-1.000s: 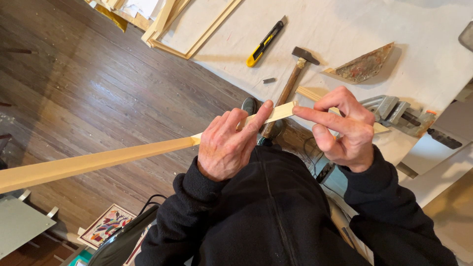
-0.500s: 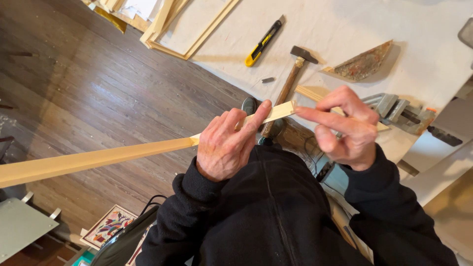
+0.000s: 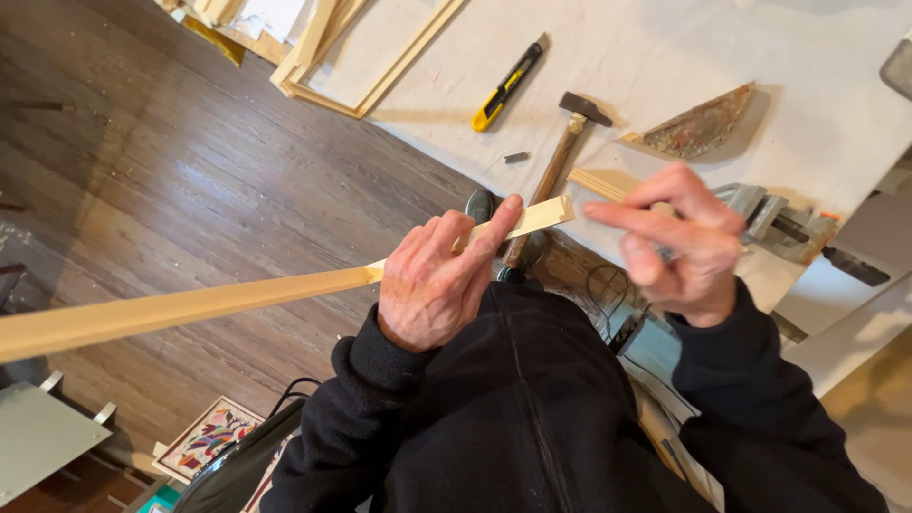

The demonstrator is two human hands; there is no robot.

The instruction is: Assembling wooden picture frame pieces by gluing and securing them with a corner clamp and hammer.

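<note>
— What's the biggest thing over there?

— The white-covered table (image 3: 665, 57), spreading out beyond both sets of fingers. After that, the long wooden strip (image 3: 190, 309) the person holds. It runs from far out on the left, over the dark wood floor (image 3: 190, 171), through the left hand (image 3: 432, 285), and its cut end pokes out just past those fingertips.

— How is the left hand holding it?

— Curled around it from above. The fingers (image 3: 475, 242) lie along the strip, the forefinger stretched toward the cut end and pressing on it. It's a firm grip.

— And the right hand?

— The right hand (image 3: 679, 252) is just beyond the strip's end, apart from it and blurred. The forefinger points back toward the strip's tip and the other fingers are loosely bent. I can't tell whether it pinches anything; nothing shows in it.

— What lies past the fingers on the table?

— A wooden frame (image 3: 370, 52) at the far edge, well apart from the left fingers. A hammer (image 3: 556, 166) with its handle slanting down behind the strip's end, between the two hands. A rusty wedge-shaped metal piece (image 3: 698, 123) beyond the right fingers, and a grey metal clamp (image 3: 779, 223) just beside the right hand. A second pale wooden piece (image 3: 598, 182) sits right behind the right forefinger. Smaller still, a yellow and black utility knife (image 3: 503, 85) beyond the hammer head.

— Any containers?

— None that I can make out.
</note>
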